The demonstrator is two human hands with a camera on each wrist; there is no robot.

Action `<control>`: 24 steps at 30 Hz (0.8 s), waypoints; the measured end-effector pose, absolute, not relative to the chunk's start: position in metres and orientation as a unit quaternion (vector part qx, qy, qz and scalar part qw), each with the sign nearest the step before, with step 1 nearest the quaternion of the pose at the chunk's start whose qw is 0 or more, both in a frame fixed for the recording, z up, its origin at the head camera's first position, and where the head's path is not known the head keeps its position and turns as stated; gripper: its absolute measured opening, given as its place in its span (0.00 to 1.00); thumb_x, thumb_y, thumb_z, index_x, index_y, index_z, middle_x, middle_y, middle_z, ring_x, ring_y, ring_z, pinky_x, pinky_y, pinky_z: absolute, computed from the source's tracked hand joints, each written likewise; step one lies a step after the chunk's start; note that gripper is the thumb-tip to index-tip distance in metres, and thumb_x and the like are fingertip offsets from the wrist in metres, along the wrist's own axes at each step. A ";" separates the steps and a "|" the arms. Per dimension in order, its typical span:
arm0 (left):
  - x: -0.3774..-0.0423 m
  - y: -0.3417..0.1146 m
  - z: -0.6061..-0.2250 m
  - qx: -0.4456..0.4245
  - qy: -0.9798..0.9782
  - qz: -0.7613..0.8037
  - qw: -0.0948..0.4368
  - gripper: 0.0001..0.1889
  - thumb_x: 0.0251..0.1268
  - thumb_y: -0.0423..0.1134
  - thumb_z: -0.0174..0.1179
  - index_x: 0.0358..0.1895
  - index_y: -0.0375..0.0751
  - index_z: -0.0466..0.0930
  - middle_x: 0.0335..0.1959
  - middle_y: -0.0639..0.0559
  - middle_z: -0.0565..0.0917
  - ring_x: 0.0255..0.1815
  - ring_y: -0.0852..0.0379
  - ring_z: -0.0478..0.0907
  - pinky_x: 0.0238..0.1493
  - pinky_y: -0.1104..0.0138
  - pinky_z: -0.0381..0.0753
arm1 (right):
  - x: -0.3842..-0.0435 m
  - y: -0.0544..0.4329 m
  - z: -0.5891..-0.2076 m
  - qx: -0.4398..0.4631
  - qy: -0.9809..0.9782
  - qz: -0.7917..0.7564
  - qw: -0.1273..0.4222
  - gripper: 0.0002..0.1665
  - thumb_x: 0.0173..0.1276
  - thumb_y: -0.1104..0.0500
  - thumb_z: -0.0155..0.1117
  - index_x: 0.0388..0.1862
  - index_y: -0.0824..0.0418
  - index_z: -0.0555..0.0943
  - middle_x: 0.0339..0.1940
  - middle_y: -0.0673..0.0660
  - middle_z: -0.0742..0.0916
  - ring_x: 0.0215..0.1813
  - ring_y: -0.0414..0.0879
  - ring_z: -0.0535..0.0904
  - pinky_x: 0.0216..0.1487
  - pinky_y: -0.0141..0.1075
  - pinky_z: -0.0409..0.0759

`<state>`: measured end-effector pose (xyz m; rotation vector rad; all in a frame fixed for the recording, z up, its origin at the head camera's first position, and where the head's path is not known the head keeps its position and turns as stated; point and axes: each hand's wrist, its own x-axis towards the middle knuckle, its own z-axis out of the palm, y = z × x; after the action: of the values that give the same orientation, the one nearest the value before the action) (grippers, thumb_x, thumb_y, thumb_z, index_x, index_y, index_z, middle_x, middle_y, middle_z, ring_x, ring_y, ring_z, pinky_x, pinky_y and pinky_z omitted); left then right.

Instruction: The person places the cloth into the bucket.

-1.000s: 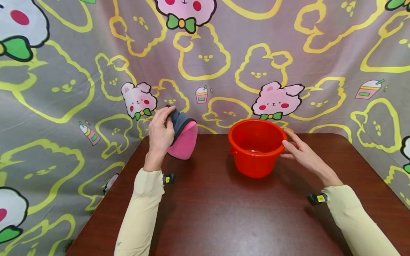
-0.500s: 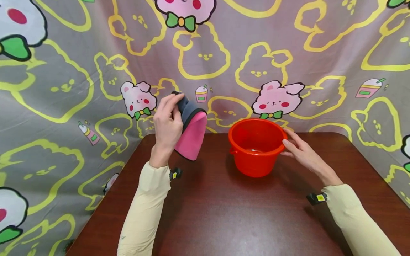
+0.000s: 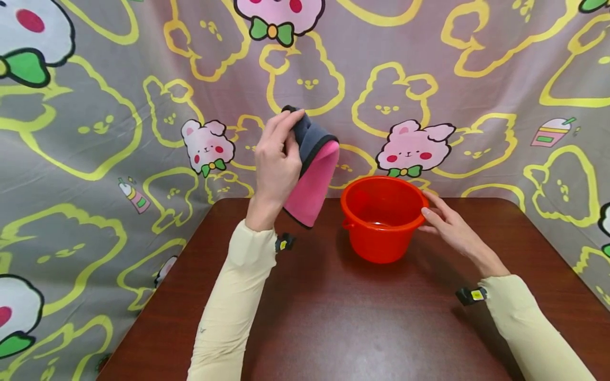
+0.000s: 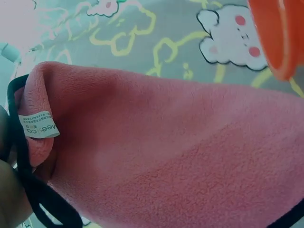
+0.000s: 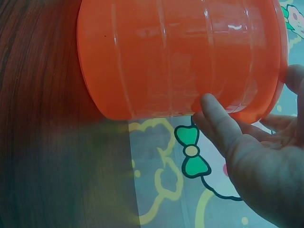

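In the head view, my left hand (image 3: 278, 164) pinches the top of a two-sided cloth (image 3: 312, 185), pink on one face and grey-blue on the other, with black edging. It hangs folded above the table, left of the bucket. The left wrist view shows the fleecy pink side of the cloth (image 4: 166, 142) with a white label (image 4: 40, 124) and a black loop. A red plastic bucket (image 3: 381, 243) stands upright on the table. My right hand (image 3: 448, 225) touches its right side and rim from outside, fingers extended; in the right wrist view, fingertips rest against the bucket (image 5: 180, 57).
The dark brown wooden table (image 3: 352, 317) reaches back to a grey curtain (image 3: 329, 63) printed with cartoon rabbits and yellow outlines. This curtain also runs along the left and right sides. A small lug juts from the bucket's left side.
My left hand has lifted the cloth and carried it to the right, closer to the bucket. The right hand and bucket have stayed in place.
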<state>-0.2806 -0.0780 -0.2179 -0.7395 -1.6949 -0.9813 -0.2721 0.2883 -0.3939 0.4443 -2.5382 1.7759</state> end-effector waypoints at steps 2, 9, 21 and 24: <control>-0.282 -0.070 -0.215 -0.320 -0.696 -0.402 0.501 0.17 0.70 0.26 0.49 0.55 0.38 0.83 0.54 0.41 0.82 0.58 0.51 0.78 0.63 0.69 0.76 | -0.272 0.288 -0.394 0.141 -0.811 0.568 0.005 0.37 0.78 0.53 0.50 0.81 0.48 0.49 0.74 0.65 0.66 0.51 0.29 0.80 0.47 0.29 0.84; -0.281 -0.036 -0.211 -0.372 -0.684 -0.377 0.501 0.17 0.71 0.27 0.48 0.56 0.35 0.82 0.55 0.39 0.82 0.60 0.50 0.77 0.67 0.72 0.71 | -0.272 0.290 -0.394 0.135 -0.815 0.563 0.002 0.37 0.78 0.52 0.50 0.81 0.46 0.49 0.74 0.64 0.66 0.50 0.30 0.81 0.47 0.29 0.84; -0.265 0.022 -0.196 -0.451 -0.672 -0.349 0.473 0.18 0.72 0.30 0.47 0.60 0.34 0.79 0.59 0.39 0.80 0.64 0.49 0.73 0.72 0.75 0.62 | -0.271 0.292 -0.393 0.147 -0.805 0.575 0.002 0.37 0.78 0.52 0.49 0.81 0.48 0.49 0.74 0.64 0.65 0.52 0.29 0.80 0.48 0.28 0.83; -0.267 0.028 -0.204 -0.455 -0.667 -0.347 0.478 0.19 0.71 0.30 0.47 0.60 0.33 0.79 0.59 0.38 0.80 0.65 0.49 0.72 0.73 0.73 0.62 | -0.272 0.292 -0.394 0.152 -0.802 0.578 0.004 0.36 0.78 0.52 0.49 0.80 0.49 0.50 0.74 0.64 0.66 0.54 0.31 0.80 0.48 0.28 0.83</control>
<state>-0.2670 0.0278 -0.2039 -1.1104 -1.6293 -0.8466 -0.2718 0.2921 -0.3939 0.4771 -2.5132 1.8115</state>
